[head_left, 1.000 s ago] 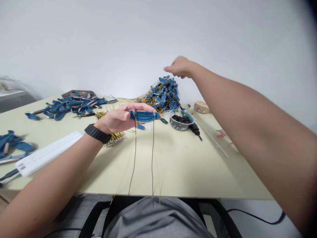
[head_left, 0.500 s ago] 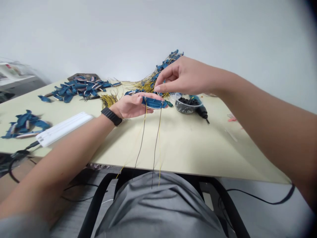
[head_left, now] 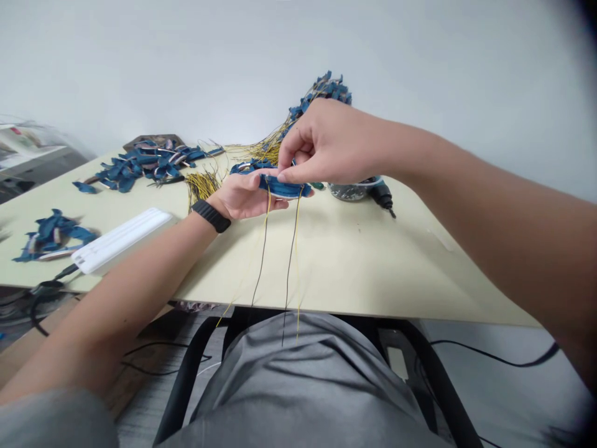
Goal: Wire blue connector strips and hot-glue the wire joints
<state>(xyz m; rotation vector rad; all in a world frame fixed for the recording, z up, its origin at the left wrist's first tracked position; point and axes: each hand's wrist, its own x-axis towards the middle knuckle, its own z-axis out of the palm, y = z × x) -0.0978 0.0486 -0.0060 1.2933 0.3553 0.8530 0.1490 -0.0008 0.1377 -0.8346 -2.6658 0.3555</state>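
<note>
My left hand, palm up with a black band on the wrist, holds a short blue strip across its fingers, gripped under the thumb. From two places along the strip, thin black and yellow wires hang down past the table edge to my lap. Above the strip is my right hand, its thumb and index finger pinched together at the strip's upper edge. Whatever sits between those fingertips is too small to make out.
Blue pieces with wires are heaped behind my right hand. More blue strips lie at the back left, a smaller group nearer. A white block, a clear tub and a black-tipped tool are on the table.
My right hand has moved left and slightly down, bringing its pinched fingertips to the blue strip. The view has shifted slightly; my left hand still holds the strip.
</note>
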